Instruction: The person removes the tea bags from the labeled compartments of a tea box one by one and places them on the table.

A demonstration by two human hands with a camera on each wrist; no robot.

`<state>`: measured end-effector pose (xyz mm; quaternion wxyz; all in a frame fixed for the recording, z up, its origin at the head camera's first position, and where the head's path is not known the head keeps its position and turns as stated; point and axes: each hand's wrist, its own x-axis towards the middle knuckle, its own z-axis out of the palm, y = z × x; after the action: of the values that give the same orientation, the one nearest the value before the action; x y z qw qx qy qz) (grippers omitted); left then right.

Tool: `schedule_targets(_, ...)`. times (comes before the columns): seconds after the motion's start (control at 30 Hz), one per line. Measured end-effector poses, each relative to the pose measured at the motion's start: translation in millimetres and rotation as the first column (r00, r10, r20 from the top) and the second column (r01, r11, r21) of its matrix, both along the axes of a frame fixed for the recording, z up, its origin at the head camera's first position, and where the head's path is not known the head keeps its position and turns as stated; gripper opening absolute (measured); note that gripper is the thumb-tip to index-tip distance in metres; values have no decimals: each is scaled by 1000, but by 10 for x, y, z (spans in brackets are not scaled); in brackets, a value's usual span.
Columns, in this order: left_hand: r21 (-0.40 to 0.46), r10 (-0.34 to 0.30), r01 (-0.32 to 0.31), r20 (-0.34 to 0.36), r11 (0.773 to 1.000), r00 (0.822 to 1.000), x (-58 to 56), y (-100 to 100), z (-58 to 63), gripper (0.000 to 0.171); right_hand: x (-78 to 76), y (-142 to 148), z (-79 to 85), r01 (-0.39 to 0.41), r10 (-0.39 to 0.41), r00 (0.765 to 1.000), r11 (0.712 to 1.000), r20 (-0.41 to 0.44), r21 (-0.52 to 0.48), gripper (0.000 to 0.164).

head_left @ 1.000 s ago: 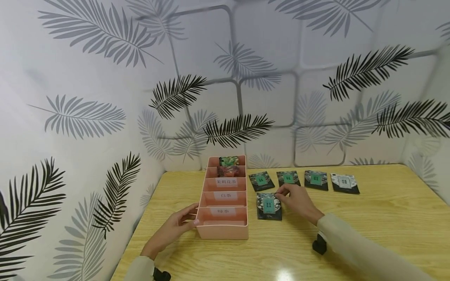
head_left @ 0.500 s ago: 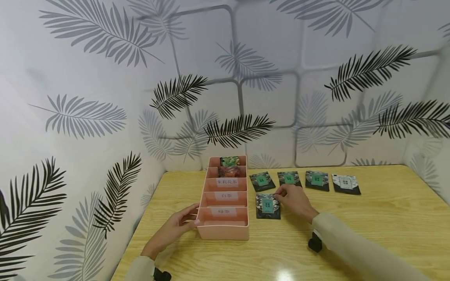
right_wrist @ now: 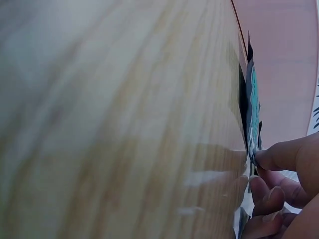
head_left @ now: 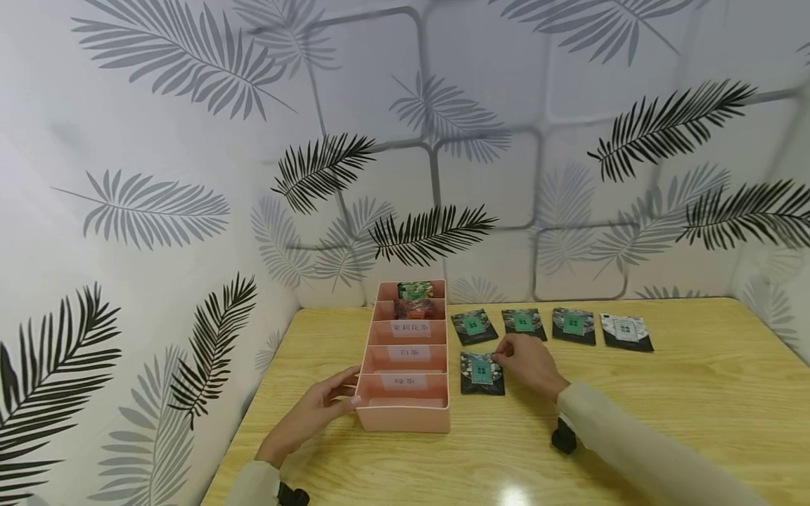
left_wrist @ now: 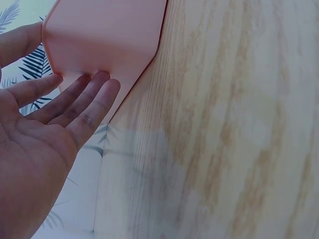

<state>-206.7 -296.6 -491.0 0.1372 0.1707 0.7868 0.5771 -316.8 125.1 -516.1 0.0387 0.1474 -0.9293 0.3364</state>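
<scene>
Judging roughly, two slots (head_left: 383, 310) are filled at the box's (head_left: 405, 419) 12 o'clock, five packets (head_left: 573, 325) left, one (head_left: 479, 376) pinched by right hand (head_left: 529, 362), left hand (head_left: 314, 413) loose at 8.

In the head view, the right hand (head_left: 530, 365) hides the upper right corner of the near packet (head_left: 482, 372) and part of the lower edge of the second packet in the back row (head_left: 524, 321), while the pink box (head_left: 405, 420) conceals the lower parts of the green packet (head_left: 415, 289) and the red packet (head_left: 414, 309). The near packet's finest print is too small to read. The left wrist view crops the box and the left hand (left_wrist: 37, 142); the right wrist view shows the near packet nearly edge-on, its print illegible.
</scene>
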Motion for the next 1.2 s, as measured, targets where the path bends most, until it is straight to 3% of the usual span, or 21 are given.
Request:
schedule_targets(0.4, -1, 0, 0, -6, 1000, 1000, 7, 5, -9, 62, -4, 38, 41, -26, 26, 1000, 999, 2, -27, 11)
schedule_targets(0.6, -8, 4, -4, -1, 1000, 1000, 9, 10, -4, 62, -26, 45, 109, -50, 48, 998, 997, -42, -53, 10)
schedule_targets(0.9, -26, 13, -13, -11, 1000, 1000, -5, 3, 9, 62, -116, -13, 339, -94, 76, 981, 991, -176, -92, 10)
schedule_targets(1.2, -27, 14, -14, 1, 1000, 1000, 5, 4, 13, 61, -126, -142, 534, -85, 69, 988, 990, -141, -112, 12)
